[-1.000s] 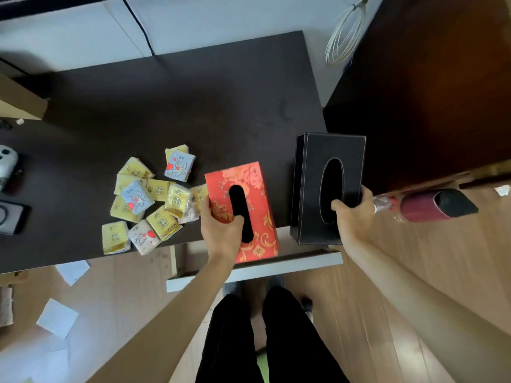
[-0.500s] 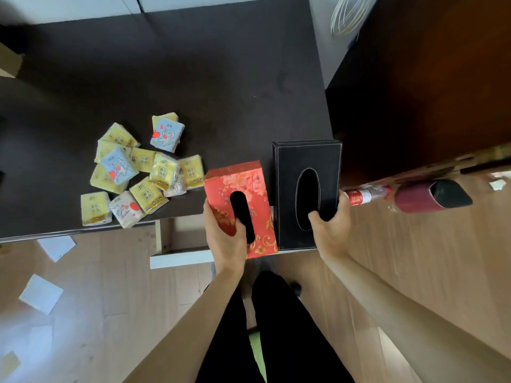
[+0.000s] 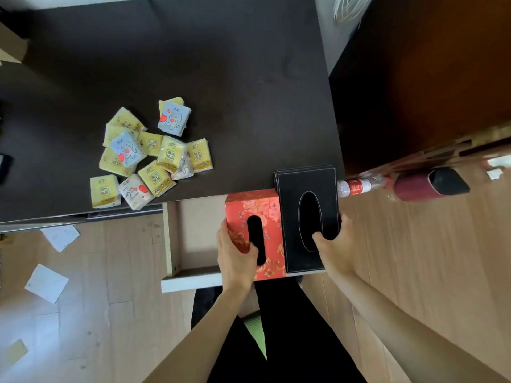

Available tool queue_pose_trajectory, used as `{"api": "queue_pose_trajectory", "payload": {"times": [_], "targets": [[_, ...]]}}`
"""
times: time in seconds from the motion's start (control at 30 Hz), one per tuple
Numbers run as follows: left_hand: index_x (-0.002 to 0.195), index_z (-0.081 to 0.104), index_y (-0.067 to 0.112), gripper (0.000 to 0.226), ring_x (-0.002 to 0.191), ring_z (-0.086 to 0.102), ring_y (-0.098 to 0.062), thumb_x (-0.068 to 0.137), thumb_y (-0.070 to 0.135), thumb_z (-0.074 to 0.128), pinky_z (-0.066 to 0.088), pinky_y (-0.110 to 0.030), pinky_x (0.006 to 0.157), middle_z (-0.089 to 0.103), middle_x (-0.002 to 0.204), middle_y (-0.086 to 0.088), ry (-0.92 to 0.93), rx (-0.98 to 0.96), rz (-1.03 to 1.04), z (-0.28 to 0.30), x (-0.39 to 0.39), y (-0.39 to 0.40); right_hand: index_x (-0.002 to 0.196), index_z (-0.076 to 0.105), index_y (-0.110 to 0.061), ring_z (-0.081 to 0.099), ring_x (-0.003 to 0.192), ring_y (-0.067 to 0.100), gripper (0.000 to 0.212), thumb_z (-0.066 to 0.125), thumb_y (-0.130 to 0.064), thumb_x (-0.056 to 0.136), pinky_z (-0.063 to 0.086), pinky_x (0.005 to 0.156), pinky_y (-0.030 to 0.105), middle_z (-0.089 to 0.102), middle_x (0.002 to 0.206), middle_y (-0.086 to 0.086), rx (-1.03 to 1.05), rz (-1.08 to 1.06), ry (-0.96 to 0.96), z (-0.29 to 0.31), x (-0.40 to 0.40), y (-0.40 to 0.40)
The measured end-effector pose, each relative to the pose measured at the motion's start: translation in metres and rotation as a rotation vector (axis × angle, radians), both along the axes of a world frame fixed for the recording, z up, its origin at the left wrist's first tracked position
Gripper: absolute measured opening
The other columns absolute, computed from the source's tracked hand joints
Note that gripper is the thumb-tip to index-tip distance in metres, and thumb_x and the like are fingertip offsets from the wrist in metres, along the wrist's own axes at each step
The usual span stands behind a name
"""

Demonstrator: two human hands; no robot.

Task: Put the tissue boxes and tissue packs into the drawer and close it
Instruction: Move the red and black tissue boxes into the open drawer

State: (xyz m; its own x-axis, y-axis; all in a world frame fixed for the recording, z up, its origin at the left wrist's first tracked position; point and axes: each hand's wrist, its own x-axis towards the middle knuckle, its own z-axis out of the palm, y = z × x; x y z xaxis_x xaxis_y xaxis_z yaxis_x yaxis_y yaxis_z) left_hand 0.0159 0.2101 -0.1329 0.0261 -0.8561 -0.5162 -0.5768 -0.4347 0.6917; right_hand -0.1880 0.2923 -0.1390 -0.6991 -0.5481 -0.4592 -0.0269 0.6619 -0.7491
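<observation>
Both boxes now off the desk (image 3: 249,78), over the open drawer (image 3: 193,279) | left hand (image 3: 236,258) clamps red box (image 3: 254,208), right hand (image 3: 336,250) black box (image 3: 307,181) | light, rigid; slot-edge grips suit.

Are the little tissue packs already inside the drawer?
No, the little tissue packs lie in a heap on the dark table, while the open drawer holds none.

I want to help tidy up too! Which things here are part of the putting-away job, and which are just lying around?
Part of the job:
red tissue box, held by the left hand
black tissue box, held by the right hand
small tissue packs on the dark desk
open drawer

Just lying around:
paper scraps on the floor
plastic bottle
coiled white cable
</observation>
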Motion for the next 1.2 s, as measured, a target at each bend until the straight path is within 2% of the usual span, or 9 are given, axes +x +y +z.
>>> {"api": "queue_pose_trajectory", "payload": {"times": [0.1,0.37,0.67,0.8,0.93,1.03,1.07,1.13,1.2], "targets": [[0.143,0.020,0.044,0.088,0.097,0.051,-0.005,0.080,0.017,0.076,0.040,-0.011,0.068,0.044,0.139,0.008,-0.062,0.065,-0.120,-0.004,0.014,0.013,0.119,0.053,-0.044,0.069,0.106,0.019,0.058,0.071,-0.022,0.068,0.060,0.094,0.046,0.068,0.114,-0.001,0.063,-0.010,-0.004,-0.004,0.010,0.024],[0.146,0.010,0.038,0.094,0.095,0.055,-0.018,0.079,0.022,0.074,0.061,-0.044,0.073,0.044,0.133,-0.003,-0.163,0.127,-0.346,-0.024,0.031,0.021,0.121,0.053,-0.037,0.063,0.113,0.024,0.054,0.067,-0.037,0.069,0.057,0.096,0.050,0.065,0.113,-0.005,0.217,0.001,0.137,-0.028,0.032,0.054],[0.149,0.008,0.036,0.097,0.076,0.050,-0.009,0.080,0.020,0.075,0.038,-0.018,0.052,0.046,0.125,-0.003,-0.070,0.203,-0.423,-0.059,0.050,0.013,0.131,0.061,-0.006,0.042,0.108,0.030,0.061,0.082,-0.032,0.080,0.052,0.085,0.049,0.056,0.113,0.014,0.321,0.170,0.631,-0.062,0.044,0.055],[0.151,0.011,0.035,0.099,0.094,0.049,-0.013,0.078,0.027,0.077,0.041,-0.020,0.067,0.046,0.122,0.002,0.010,0.194,-0.441,-0.072,0.061,0.010,0.146,0.054,-0.005,0.042,0.112,0.035,0.073,0.083,-0.034,0.085,0.047,0.092,0.049,0.055,0.127,0.021,0.430,0.283,0.689,-0.064,0.046,0.052],[0.150,0.008,0.041,0.096,0.087,0.051,-0.006,0.082,0.035,0.076,0.034,-0.010,0.054,0.040,0.124,0.009,0.061,0.177,-0.433,-0.074,0.060,0.003,0.154,0.043,-0.002,0.044,0.121,0.039,0.082,0.077,-0.042,0.090,0.042,0.101,0.049,0.047,0.149,0.024,0.419,0.340,0.692,-0.064,0.042,0.040],[0.149,0.011,0.039,0.093,0.123,0.049,-0.022,0.083,0.032,0.076,0.054,-0.028,0.084,0.030,0.147,-0.001,0.083,0.056,-0.464,-0.071,0.050,-0.010,0.158,0.037,-0.003,0.046,0.129,0.038,0.082,0.069,-0.044,0.094,0.040,0.109,0.047,0.041,0.160,0.020,0.320,0.483,0.735,-0.060,0.022,0.012],[0.151,0.008,0.036,0.097,0.139,0.034,-0.027,0.083,0.029,0.075,0.045,-0.041,0.104,0.019,0.157,-0.002,0.038,0.013,-0.508,-0.070,0.045,-0.016,0.159,0.035,-0.005,0.045,0.134,0.036,0.080,0.066,-0.043,0.096,0.039,0.113,0.047,0.038,0.162,0.016,0.306,0.567,0.749,-0.058,0.013,0.000],[0.155,0.008,0.030,0.098,0.150,0.012,-0.026,0.083,0.030,0.074,0.023,-0.051,0.117,0.009,0.165,-0.003,-0.072,-0.088,-0.663,-0.072,0.036,-0.033,0.158,0.038,-0.006,0.042,0.142,0.033,0.070,0.054,-0.044,0.101,0.036,0.119,0.049,0.041,0.161,0.012,0.264,0.730,0.751,-0.059,-0.002,-0.027],[0.153,0.026,0.027,0.084,0.146,0.026,-0.024,0.083,0.044,0.071,0.025,-0.047,0.117,0.028,0.160,-0.003,-0.103,-0.188,-0.895,-0.075,0.029,-0.053,0.151,0.050,-0.004,0.047,0.140,0.035,0.063,0.038,-0.045,0.104,0.036,0.119,0.049,0.053,0.151,0.014,0.234,0.864,0.701,-0.064,-0.007,-0.049]]}}
